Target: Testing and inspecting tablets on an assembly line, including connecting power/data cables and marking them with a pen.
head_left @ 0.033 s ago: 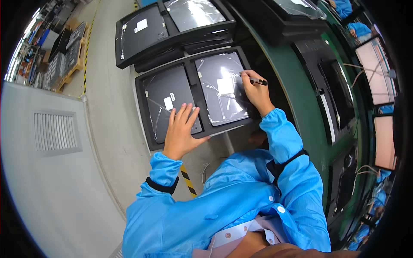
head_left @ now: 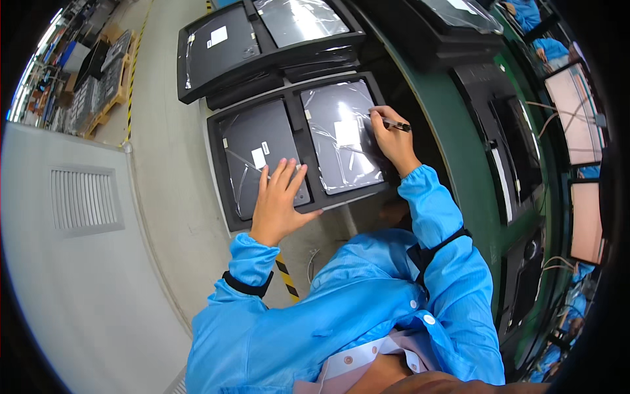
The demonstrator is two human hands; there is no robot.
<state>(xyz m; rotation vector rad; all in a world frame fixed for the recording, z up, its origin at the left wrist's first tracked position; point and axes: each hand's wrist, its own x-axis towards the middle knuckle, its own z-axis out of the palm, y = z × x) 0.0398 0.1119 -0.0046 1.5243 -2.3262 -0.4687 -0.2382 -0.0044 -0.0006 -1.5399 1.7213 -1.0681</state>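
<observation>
A black foam tray (head_left: 213, 164) with two compartments lies in front of me. In its left compartment is a dark flat panel (head_left: 246, 180) with small white labels, and in the right one a film-wrapped dark panel (head_left: 328, 151) with a white label. My left hand (head_left: 279, 207) rests with fingers spread over the left panel's lower right corner and the tray's near edge. Between the fingers of my right hand (head_left: 395, 144) is a black pen (head_left: 399, 125), its front end directed at the right panel's right edge. Whether the tip touches is too small to tell.
Beyond stands a stack of similar foam trays (head_left: 262, 62) with panels. On the right runs a green workbench (head_left: 440, 118) bearing dark devices (head_left: 515, 144) and lit screens (head_left: 574, 111), with co-workers in blue past it. A grey vented cabinet (head_left: 79, 276) is at the left.
The trays and bench sit very slightly farther right in the picture. My hands keep almost the same pose, the pen still in my right hand.
</observation>
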